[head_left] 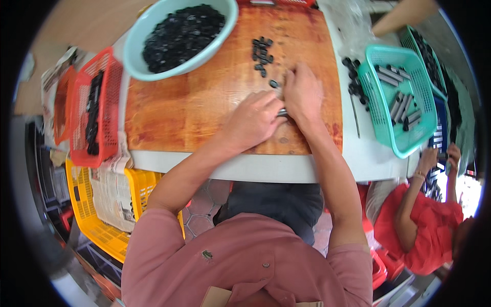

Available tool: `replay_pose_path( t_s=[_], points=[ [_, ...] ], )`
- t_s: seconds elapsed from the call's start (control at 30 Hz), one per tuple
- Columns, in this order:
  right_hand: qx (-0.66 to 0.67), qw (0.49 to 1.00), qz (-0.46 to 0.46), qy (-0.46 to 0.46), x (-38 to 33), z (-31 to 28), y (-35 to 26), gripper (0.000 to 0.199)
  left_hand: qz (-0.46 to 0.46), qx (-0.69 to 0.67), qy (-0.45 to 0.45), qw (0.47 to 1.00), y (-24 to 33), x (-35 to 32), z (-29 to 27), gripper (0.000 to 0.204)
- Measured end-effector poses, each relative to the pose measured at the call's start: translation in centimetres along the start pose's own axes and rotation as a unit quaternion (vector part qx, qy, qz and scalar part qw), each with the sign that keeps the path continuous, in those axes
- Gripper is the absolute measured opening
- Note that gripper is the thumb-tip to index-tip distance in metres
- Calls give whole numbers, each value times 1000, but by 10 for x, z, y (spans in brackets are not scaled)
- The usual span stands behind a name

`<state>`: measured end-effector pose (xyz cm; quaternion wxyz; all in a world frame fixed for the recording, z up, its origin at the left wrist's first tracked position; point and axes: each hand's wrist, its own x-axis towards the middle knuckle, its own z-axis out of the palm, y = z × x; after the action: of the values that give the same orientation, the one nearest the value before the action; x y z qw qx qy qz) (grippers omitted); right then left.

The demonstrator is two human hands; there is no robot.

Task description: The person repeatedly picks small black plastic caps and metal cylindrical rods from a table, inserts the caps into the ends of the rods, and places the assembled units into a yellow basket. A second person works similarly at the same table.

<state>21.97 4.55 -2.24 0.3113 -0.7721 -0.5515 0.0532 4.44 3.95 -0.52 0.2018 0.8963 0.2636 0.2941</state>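
My left hand is closed around a short shiny metal tube, of which only a small piece shows beside my right wrist. My right hand rests on the wooden board with its fingers curled down. What those fingers hold, if anything, is hidden. A single black cap lies just left of my right fingertips. Beyond it sits a loose cluster of small black caps.
A pale blue basin of black pieces stands at far left. To the right, a turquoise basket holds tubes, near more black caps and a thin rod. Red and yellow baskets are left. A person in red works at right.
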Motion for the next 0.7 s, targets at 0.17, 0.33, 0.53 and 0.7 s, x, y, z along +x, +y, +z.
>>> replay_pose_path(
  t_s=[0.17,0.33,0.53,0.7],
  points=[
    [192,977,88,-11,-2,-10,8,30,74,62,8,995,-17,-5,19,29],
    [274,960,41,32,1,6,31,45,-105,-100,99,984,13,-54,-36,49],
    [206,978,36,-5,4,8,32,38,-350,-58,247,902,59,-165,-207,70],
    [198,980,-4,17,4,15,41,33,-491,-91,405,766,31,-283,-283,72]
  ],
)
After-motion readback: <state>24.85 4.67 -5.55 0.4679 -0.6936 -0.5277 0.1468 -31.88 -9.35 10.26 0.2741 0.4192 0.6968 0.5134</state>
